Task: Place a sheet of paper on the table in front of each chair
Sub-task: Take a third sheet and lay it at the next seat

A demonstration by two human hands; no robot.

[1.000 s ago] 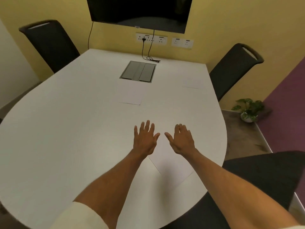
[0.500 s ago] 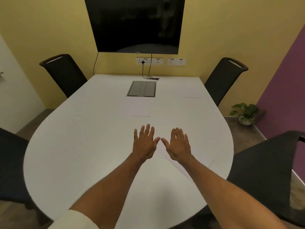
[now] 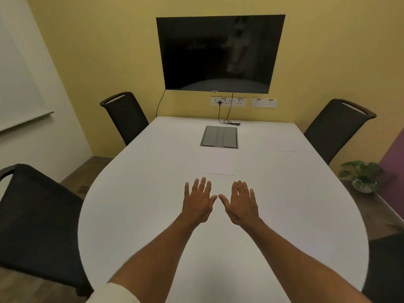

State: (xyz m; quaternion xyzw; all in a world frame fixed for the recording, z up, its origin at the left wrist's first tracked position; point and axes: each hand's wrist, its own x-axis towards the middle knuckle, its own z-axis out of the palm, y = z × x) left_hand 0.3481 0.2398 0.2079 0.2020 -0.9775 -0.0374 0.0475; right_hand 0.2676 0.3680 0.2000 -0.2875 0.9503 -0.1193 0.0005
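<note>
- Left hand [image 3: 198, 202] and right hand [image 3: 241, 203]: flat, fingers spread, palms down over the white rounded table [image 3: 140, 193], thumbs nearly touching, holding nothing.
- White paper sheet [image 3: 218, 166] lies mid-table, just beyond the fingertips.
- Second white sheet [image 3: 287, 146] lies by the far-right black chair [image 3: 334, 127].
- Far-left black chair [image 3: 124, 117]: no sheet discernible in front.
</note>
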